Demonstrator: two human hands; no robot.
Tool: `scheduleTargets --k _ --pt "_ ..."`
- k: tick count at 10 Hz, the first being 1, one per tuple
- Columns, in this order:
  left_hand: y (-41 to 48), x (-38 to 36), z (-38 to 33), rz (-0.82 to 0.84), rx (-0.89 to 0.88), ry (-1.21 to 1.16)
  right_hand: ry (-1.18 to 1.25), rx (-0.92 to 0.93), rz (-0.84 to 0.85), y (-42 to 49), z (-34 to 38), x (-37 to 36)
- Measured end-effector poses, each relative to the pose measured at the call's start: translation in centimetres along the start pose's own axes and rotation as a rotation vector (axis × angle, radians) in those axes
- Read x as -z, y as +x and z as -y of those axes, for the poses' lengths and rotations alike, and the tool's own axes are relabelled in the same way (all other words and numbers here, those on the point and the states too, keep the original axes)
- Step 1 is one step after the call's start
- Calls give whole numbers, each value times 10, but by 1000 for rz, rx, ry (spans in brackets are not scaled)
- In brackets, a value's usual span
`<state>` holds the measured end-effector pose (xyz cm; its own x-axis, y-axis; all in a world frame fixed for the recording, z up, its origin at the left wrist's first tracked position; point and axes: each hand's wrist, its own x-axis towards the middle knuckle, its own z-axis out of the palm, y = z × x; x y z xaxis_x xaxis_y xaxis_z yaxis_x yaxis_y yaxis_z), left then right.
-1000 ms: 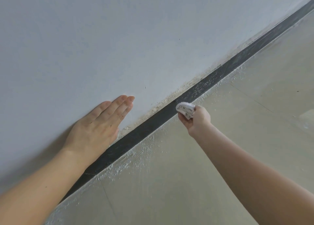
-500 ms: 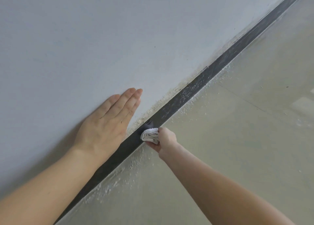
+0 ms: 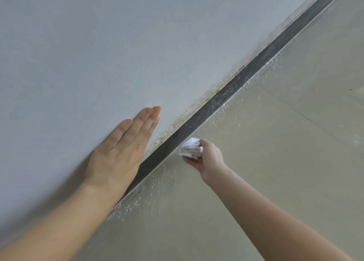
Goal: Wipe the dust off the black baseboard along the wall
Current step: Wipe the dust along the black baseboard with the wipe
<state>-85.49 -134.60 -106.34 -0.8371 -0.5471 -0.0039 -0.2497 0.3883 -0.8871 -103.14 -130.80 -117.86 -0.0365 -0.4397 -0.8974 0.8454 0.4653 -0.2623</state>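
Note:
The black baseboard (image 3: pixel 232 91) runs diagonally from lower left to upper right between the wall and the floor. White dust specks cover its stretch beyond the cloth; the part nearer me looks darker. My right hand (image 3: pixel 206 158) grips a folded white cloth (image 3: pixel 190 148) pressed against the baseboard's lower edge. My left hand (image 3: pixel 120 152) lies flat on the wall just above the baseboard, fingers straight and together, holding nothing.
The pale grey wall (image 3: pixel 98 44) has crumbly, flaking plaster (image 3: pixel 189 113) along its bottom edge. White debris is scattered on the beige floor (image 3: pixel 275 142) close to the baseboard. A thin floor seam (image 3: pixel 295 111) crosses at the right.
My right hand with the cloth slid down-left along the baseboard towards my left hand, then came back slightly to the right. My left hand has stayed flat on the wall.

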Motion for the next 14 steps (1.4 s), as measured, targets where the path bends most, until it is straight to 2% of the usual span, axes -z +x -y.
scheduleTargets --k 1,2,3,4,5,6,7,8,9,10,11,12,14 --pt "-1 5 1 45 -51 51 -164 -122 60 -6 -22 -22" --pt "0 16 13 92 -122 51 -166 -116 29 -18 -14 -41" --pt "2 15 18 70 -161 24 -159 -69 -40 -17 11 -46" --pt "1 2 16 34 -155 -20 -245 101 -66 -9 42 -41" --pt "1 0 13 20 -166 -8 -223 205 -110 -9 66 -29" --pt "3 0 17 22 -187 -6 -229 209 -166 -28 80 -17" --pt "5 1 20 26 -230 -17 -496 174 -182 -58 91 -14" --pt "9 8 25 59 -290 -70 -764 228 -170 -84 105 -23" --pt "13 18 27 111 -268 -185 -1048 280 -178 -105 117 -44" --pt "25 21 30 45 -152 -308 -1242 295 -131 -114 121 -61" --pt "43 27 41 -1 -133 -347 -1176 304 -123 -102 110 -59" --pt "65 33 52 -83 -186 -256 -884 199 -136 -72 76 -39" --pt "117 41 52 -176 -332 126 -299 -18 19 -31 22 -13"
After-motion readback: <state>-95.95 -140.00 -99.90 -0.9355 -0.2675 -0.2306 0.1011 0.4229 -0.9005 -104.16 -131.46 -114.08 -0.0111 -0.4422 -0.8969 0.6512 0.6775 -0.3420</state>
